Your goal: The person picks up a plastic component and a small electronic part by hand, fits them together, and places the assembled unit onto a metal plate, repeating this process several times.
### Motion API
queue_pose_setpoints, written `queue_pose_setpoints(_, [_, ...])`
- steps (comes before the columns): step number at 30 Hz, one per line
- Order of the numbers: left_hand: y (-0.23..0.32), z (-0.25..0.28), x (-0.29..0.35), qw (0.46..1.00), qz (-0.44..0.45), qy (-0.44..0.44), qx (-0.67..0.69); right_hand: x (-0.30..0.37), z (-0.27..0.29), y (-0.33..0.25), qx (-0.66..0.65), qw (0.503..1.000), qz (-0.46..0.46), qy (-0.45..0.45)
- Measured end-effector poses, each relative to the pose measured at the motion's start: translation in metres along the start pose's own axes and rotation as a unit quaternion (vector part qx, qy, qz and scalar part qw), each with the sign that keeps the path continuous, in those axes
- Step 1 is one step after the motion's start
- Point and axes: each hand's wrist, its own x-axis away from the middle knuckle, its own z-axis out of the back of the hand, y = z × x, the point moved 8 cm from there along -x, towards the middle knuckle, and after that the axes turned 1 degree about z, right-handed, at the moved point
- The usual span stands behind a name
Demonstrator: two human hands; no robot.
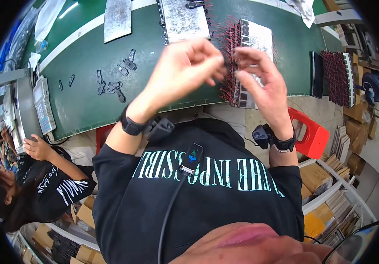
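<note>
My left hand (191, 66) is raised over the near part of the green table, thumb and index tip pressed together and the other fingers curled. Facing it, my right hand (262, 77) is bent, its fingers curving toward the thumb. A dark spot lies between the fingertips of both hands; whether it is a small black part they hold cannot be told. Just behind and below the fingertips is a white board (259, 36) with a row of black parts along its edge and many thin red wires (227, 90) sticking out to the left.
Loose black parts (112, 87) are scattered on the green table (154, 94) to the left. Two more boards, one plain (118, 20) and one lined with black parts (185, 20), lie at the back. A red stool (315, 141) stands right; a co-worker (44, 176) sits left.
</note>
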Motion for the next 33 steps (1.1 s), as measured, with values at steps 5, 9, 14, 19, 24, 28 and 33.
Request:
queue_pose_setpoints(5, [0.025,0.069,-0.040,0.952,-0.051,0.177,-0.246,0.032,0.048,-0.008,0.194,0.976,0.053,0.082])
queue_pose_setpoints(9, [0.030,0.089,-0.062,0.886,-0.049,0.257,-0.383,0.055,0.058,0.009,0.270,0.961,0.026,0.054])
queue_pose_setpoints(14, [0.043,0.077,-0.059,0.809,-0.084,0.286,-0.507,0.081,0.057,0.006,0.359,0.929,0.086,0.037])
queue_pose_setpoints(19, [0.048,0.046,-0.050,0.787,-0.118,0.263,-0.546,0.091,0.056,0.008,0.365,0.920,0.126,0.059])
queue_pose_setpoints(24, [0.051,0.046,-0.040,0.749,-0.193,0.274,-0.572,0.090,0.067,0.013,0.372,0.916,0.113,0.097])
queue_pose_setpoints(28, [0.054,0.053,-0.032,0.754,-0.235,0.284,-0.544,0.069,0.062,0.010,0.376,0.912,0.136,0.086])
queue_pose_setpoints(33, [0.086,0.088,0.018,0.770,-0.139,0.372,-0.499,0.062,0.061,-0.004,0.407,0.907,0.099,0.025])
